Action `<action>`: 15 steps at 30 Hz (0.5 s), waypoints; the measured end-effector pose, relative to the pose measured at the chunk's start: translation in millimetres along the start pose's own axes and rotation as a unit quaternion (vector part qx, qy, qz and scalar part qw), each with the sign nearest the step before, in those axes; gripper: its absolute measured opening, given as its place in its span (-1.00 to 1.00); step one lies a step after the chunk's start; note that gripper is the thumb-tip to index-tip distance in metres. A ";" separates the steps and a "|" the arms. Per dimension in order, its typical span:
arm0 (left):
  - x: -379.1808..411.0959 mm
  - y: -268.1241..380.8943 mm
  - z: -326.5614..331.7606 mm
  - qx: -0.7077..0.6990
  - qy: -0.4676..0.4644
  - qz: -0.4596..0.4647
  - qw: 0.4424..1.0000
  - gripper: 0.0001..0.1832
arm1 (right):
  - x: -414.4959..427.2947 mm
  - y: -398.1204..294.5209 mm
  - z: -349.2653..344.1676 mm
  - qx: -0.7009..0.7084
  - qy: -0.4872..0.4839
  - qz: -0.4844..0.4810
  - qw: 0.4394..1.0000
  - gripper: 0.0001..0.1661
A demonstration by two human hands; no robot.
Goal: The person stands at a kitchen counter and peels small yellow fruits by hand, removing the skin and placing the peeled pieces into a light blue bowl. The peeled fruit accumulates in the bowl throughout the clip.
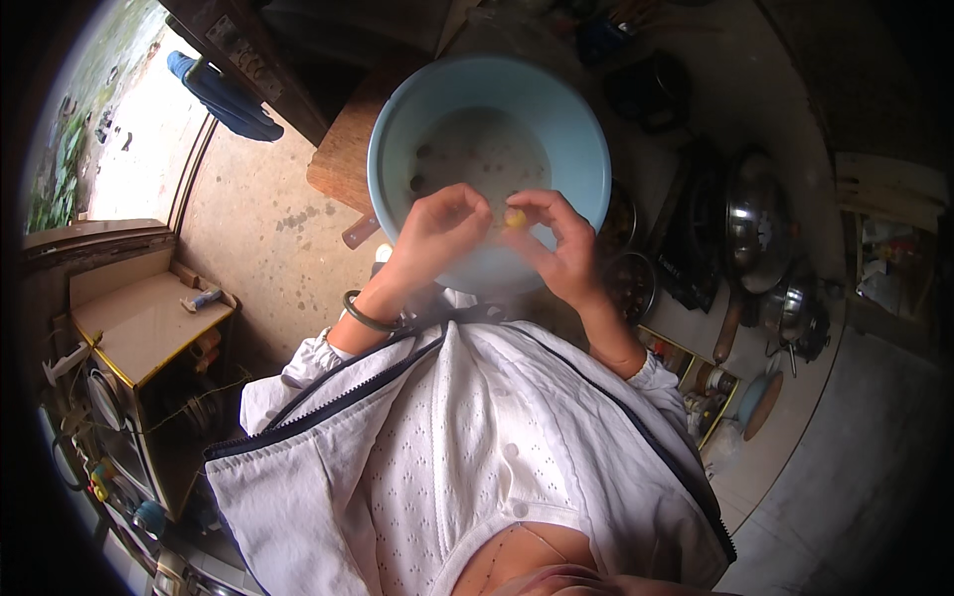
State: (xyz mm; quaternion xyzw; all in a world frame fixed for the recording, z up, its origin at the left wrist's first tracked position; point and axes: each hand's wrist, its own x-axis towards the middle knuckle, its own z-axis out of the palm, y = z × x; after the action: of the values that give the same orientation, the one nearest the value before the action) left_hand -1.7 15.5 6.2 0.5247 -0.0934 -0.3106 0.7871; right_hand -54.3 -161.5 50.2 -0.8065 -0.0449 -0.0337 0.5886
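A light-blue plastic basin (488, 257) stands before me, with cloudy liquid (484, 145) and several dark round pieces (419, 181) in it. Above its near part, my right hand (559, 242) pinches a small round yellow piece (515, 218) between thumb and fingers; its exact kind is unclear. Just left of it is my left hand (443, 227), thumb and fingers drawn close together, the fingertips turned towards the yellow piece. Whether something small sits in the left fingers cannot be made out. A bangle (365, 316) circles my left wrist.
Beside the basin lies a wooden board (346, 160), with a brown handle (361, 232) near it. On the right counter are a shiny metal lid or pan (756, 223) and a black cooker (689, 246). At left are a low cabinet (149, 313) and a blue cloth (231, 104) by the doorway.
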 end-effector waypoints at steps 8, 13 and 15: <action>-2.8 1.4 0.6 -0.092 -0.028 -0.025 0.995 -0.89 | 1.9 -8.6 -6.6 -0.100 -0.020 -0.045 0.994 -0.57; -4.8 11.9 7.3 -0.017 -0.010 -0.037 0.999 -0.86 | 4.2 -14.7 -3.0 -0.203 -0.008 -0.122 0.971 -0.55; -4.9 8.6 4.2 -0.028 -0.014 -0.036 0.999 -0.86 | 3.7 -16.2 -1.5 -0.217 -0.003 -0.127 0.968 -0.54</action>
State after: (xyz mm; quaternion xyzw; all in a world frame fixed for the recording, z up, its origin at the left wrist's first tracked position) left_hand -4.1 17.3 16.5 0.5009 -0.0771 -0.3484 0.7885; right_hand -52.5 -158.0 66.4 -0.9027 -0.1401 -0.1150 0.3901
